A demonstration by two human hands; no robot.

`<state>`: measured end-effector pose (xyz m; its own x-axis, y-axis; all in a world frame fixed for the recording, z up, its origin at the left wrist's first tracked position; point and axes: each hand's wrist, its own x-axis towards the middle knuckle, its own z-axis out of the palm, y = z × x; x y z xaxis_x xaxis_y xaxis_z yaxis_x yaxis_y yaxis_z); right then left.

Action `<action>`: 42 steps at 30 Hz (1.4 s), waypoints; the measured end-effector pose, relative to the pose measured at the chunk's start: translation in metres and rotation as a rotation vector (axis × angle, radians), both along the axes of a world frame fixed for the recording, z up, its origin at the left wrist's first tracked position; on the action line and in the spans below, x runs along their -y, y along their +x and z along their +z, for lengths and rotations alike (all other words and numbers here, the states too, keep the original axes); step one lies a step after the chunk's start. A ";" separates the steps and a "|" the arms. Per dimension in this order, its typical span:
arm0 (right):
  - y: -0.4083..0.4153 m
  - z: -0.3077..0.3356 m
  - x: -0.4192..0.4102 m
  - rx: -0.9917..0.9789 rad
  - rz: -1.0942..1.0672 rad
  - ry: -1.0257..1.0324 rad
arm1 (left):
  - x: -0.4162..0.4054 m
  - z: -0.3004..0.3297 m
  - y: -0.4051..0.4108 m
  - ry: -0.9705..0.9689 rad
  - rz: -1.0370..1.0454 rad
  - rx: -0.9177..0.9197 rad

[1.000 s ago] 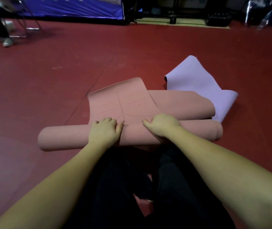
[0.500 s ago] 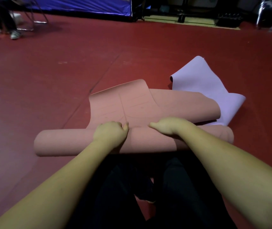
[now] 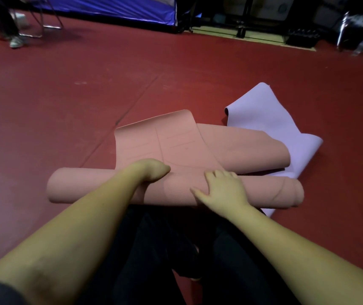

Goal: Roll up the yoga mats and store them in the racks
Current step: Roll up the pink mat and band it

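Rolling the pink mat (image 3: 101,190) on the red floor (image 3: 44,106) could go wrong in a few ways. The roll lies across in front of the person's knees, and its left end reaches far past the left hand (image 3: 154,170), so this end gets no pressure and may loosen or wind into a cone. The flat part that remains is short and lies crooked, partly folded over the purple mat (image 3: 275,128); I judge the purple mat could be pulled into the roll, or the roll could go slanted. On the right end a diagonal crease already shows.

The left hand sits on top of the roll with the fingers bent down over the far side, where they are hidden; it seems to grip the mat. The right hand (image 3: 222,190) lies flat on the roll with fingers spread, only pressing.
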<state>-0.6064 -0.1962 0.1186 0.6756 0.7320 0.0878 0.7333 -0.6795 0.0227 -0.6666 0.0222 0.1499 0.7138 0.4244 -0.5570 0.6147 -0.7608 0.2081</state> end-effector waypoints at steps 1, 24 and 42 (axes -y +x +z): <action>0.003 0.001 0.001 -0.023 0.021 -0.054 | -0.001 0.000 0.002 -0.020 -0.004 -0.007; 0.027 0.066 0.004 -0.426 0.262 -0.346 | 0.021 -0.003 -0.064 0.354 -0.122 0.365; 0.057 0.050 -0.021 -0.823 0.136 -0.325 | 0.016 -0.017 -0.056 0.420 -0.105 0.352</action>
<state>-0.5490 -0.1750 0.1690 0.3390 0.7145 -0.6120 0.6759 -0.6375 -0.3698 -0.7229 0.0067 0.1326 0.8766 0.4752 -0.0753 0.4794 -0.8760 0.0533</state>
